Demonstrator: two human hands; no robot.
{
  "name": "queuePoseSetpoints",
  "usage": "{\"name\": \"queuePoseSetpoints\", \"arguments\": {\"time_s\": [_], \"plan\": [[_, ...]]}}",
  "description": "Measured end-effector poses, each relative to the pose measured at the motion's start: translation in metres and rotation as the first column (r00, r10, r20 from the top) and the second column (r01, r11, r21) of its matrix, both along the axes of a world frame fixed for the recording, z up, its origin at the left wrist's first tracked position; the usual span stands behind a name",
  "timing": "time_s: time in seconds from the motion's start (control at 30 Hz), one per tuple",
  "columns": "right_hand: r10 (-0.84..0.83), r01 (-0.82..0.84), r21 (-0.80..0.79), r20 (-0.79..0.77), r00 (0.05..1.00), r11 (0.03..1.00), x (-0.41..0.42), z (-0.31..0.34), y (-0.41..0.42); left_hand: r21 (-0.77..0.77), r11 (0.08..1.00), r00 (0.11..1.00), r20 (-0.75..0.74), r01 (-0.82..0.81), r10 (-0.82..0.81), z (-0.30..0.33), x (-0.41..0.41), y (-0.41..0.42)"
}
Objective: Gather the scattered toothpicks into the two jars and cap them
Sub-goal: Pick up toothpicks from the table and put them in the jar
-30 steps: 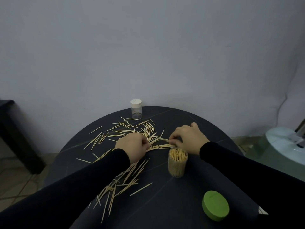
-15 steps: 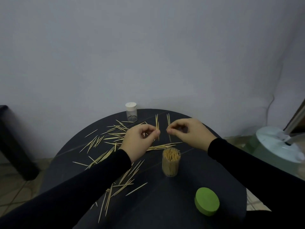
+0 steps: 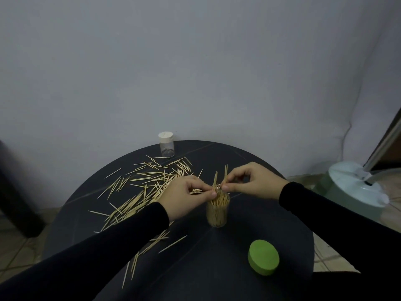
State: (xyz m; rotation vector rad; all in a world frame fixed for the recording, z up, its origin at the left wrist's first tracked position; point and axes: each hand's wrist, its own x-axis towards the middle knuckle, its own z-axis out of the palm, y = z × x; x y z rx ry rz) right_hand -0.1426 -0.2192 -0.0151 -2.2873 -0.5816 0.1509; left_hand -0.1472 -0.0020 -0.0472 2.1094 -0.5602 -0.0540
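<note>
Your left hand (image 3: 184, 195) pinches a few upright toothpicks (image 3: 214, 181) right over the mouth of the open jar (image 3: 217, 210), which stands near the middle of the round black table (image 3: 217, 279). Your right hand (image 3: 252, 182) pinches another small bunch (image 3: 226, 173) just beside them, tips up. The loose toothpicks (image 3: 149, 181) sprawl from 9 to 11 o'clock of the jar, some reaching toward the table's left edge. The capped small jar (image 3: 166, 144) sits at the far rim, 11 o'clock. The green lid (image 3: 263, 260) lies at 5 o'clock, near the right edge, with bare tabletop between it and the jar.
</note>
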Motion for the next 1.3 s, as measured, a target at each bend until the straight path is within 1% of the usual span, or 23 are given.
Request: {"name": "queuePoseSetpoints", "arguments": {"time_s": [0.13, 0.23, 0.3, 0.37, 0.47, 0.57, 0.67, 0.77, 0.87, 1.03, 1.13, 1.3], "plan": [[-0.015, 0.016, -0.048, 0.018, 1.0, 0.999, 0.0, -0.001, 0.002, 0.015, 1.0, 1.0, 0.021, -0.003, 0.003, 0.0, -0.002, -0.002], [0.003, 0.002, -0.12, 0.039, 0.999, 0.993, 0.0, -0.002, 0.002, -0.033, 0.999, 0.997, 0.07, -0.014, 0.016, 0.0, -0.002, -0.004], [0.025, -0.017, -0.165, 0.045, 0.999, 0.986, 0.001, -0.003, 0.003, -0.063, 0.998, 0.994, 0.11, -0.012, 0.019, 0.002, -0.003, -0.005], [0.037, -0.026, -0.196, 0.052, 0.998, 0.98, 0.001, -0.003, 0.003, -0.048, 0.999, 0.985, 0.17, -0.02, 0.028, 0.003, -0.004, -0.006], [0.03, -0.014, -0.189, 0.083, 0.996, 0.982, 0.002, -0.002, 0.002, -0.027, 0.999, 0.97, 0.243, -0.027, 0.033, 0.004, -0.007, -0.008], [0.027, -0.013, -0.166, 0.083, 0.996, 0.986, 0.004, 0.002, -0.004, 0.045, 0.999, 0.944, 0.33, -0.025, 0.009, 0.006, -0.01, -0.01], [0.05, -0.034, -0.215, 0.072, 0.996, 0.976, 0.006, 0.002, -0.011, 0.133, 0.991, 0.921, 0.389, -0.035, -0.02, 0.006, -0.011, -0.012], [0.081, -0.069, -0.255, 0.035, 0.996, 0.964, 0.008, 0.0, -0.014, 0.289, 0.957, 0.866, 0.486, -0.031, -0.119, 0.0, -0.008, -0.012], [0.119, -0.118, -0.253, -0.011, 0.993, 0.96, 0.006, -0.001, -0.012, 0.379, 0.925, 0.841, 0.505, -0.013, -0.195, -0.005, -0.009, -0.011], [0.112, -0.112, -0.244, -0.015, 0.994, 0.963, 0.007, -0.004, -0.008, 0.408, 0.913, 0.843, 0.481, 0.026, -0.239, -0.004, -0.011, -0.012], [0.131, -0.133, -0.229, -0.023, 0.991, 0.964, 0.008, -0.007, -0.008, 0.416, 0.909, 0.842, 0.484, 0.019, -0.239, -0.004, -0.01, -0.012], [0.166, -0.174, -0.179, -0.06, 0.984, 0.968, 0.007, -0.005, -0.005, 0.291, 0.954, 0.794, 0.596, -0.07, -0.123, -0.003, -0.008, -0.012]]}}
